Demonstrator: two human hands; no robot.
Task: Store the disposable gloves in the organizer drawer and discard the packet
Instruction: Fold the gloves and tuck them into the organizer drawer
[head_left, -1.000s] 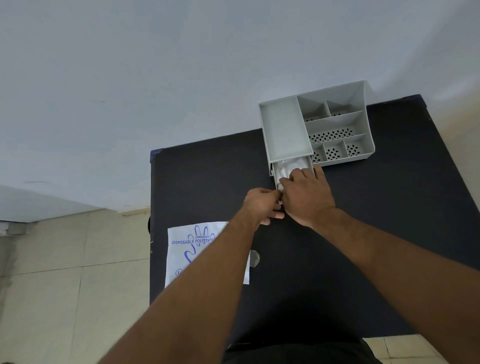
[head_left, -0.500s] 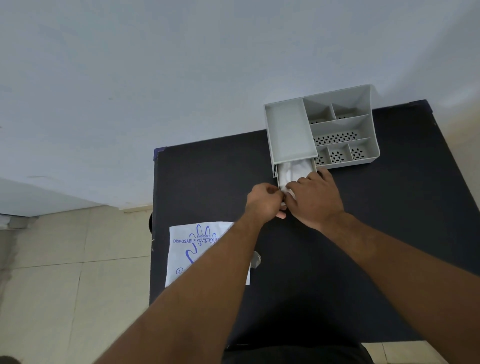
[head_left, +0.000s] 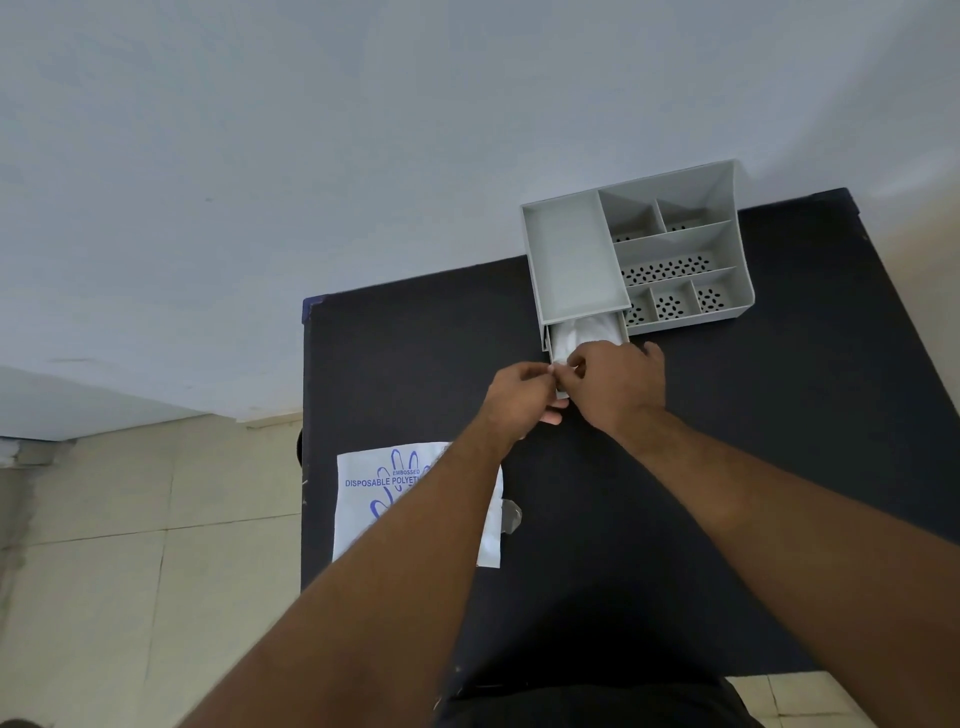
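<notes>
- The drawer of the grey organizer stands pulled out toward the person, which exposes its cavity for loading.
- The gloves lie bunched inside the drawer.
- The left hand and right hand meet at the drawer front, fingertips pinched on a loose glove edge, apparently to tuck it in.
- The packet lies flat on the black table, awaiting disposal.

Soft even indoor light, moderately dim, bluish cast on wall. Faint shadow right of organizer. Black table loses detail, no glare. Wide-angle bending at edges. Forearms near camera slightly soft.
</notes>
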